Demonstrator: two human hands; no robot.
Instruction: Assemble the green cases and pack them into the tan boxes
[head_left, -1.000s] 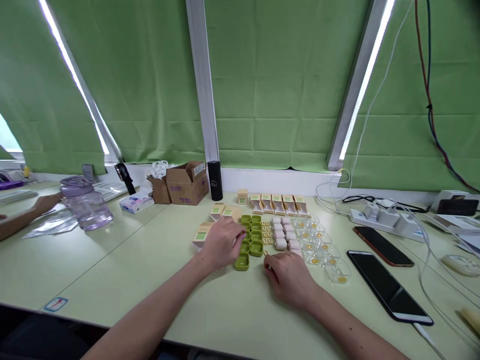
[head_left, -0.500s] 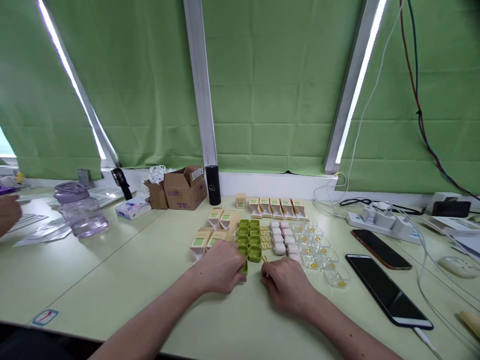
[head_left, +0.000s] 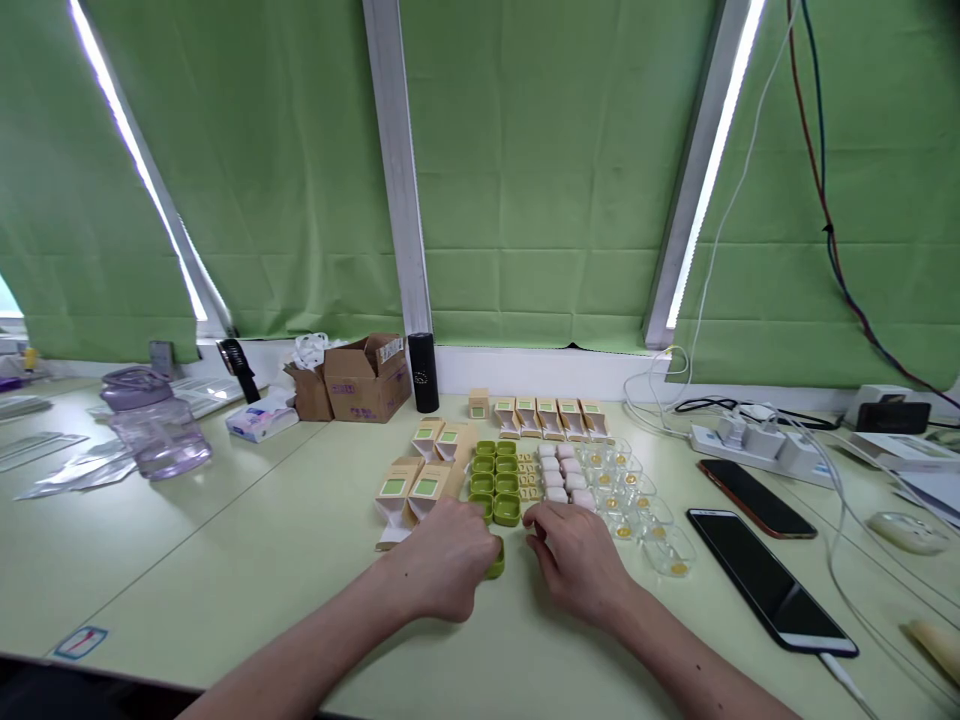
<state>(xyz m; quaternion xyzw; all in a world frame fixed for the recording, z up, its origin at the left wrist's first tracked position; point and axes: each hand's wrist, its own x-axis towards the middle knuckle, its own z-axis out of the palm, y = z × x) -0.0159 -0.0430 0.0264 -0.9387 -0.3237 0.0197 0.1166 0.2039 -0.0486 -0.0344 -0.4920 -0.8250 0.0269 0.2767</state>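
My left hand (head_left: 448, 560) is closed at the near edge of the layout, its fingers on a small green square tray (head_left: 496, 563) that they partly cover. Two columns of similar green trays (head_left: 507, 508) stand just beyond it. My right hand (head_left: 574, 558) is curled, with thumb and fingers drawn together beside small yellow pieces (head_left: 529, 480); whatever lies between the fingertips is hidden. White and pale pink rounded cases (head_left: 555, 480) sit beyond that hand. To their right are clear plastic covers (head_left: 667, 550) with gold spots.
Folded kraft cartons (head_left: 409, 490) lie left of the trays, and more cartons (head_left: 551, 418) line up behind. Two phones (head_left: 769, 580) and a power strip (head_left: 757, 450) with loose cables are at right. A purple bottle (head_left: 157, 430), brown box (head_left: 367, 380) and black cylinder (head_left: 424, 372) stand left.
My left hand has drawn the green tray nearer, away from the column. My right hand has shifted only slightly. Another person's hand at the far left has gone out of view.
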